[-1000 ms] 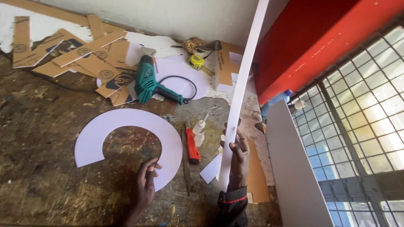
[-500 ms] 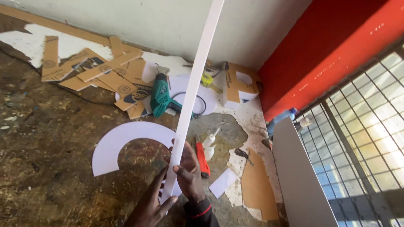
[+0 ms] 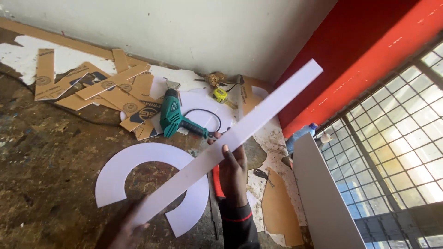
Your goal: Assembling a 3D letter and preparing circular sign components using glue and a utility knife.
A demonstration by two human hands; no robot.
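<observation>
While you held the long white strip (image 3: 230,140) slanted above the floor, your right hand (image 3: 233,173) gripped its middle, fingers curled over the edge, your left hand (image 3: 124,226) pinched its lower end, white C-shaped cutout (image 3: 134,173) beneath, green drill (image 3: 173,117) just beyond your right hand.

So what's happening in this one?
A person holds a long white strip in both bare hands above a scuffed floor: the right hand grips it near the middle, the left hand its lower end. The strip slants up toward a red wall. Below lie a white C-shaped cutout, a green power drill, a yellow tape measure and cardboard offcuts.
</observation>
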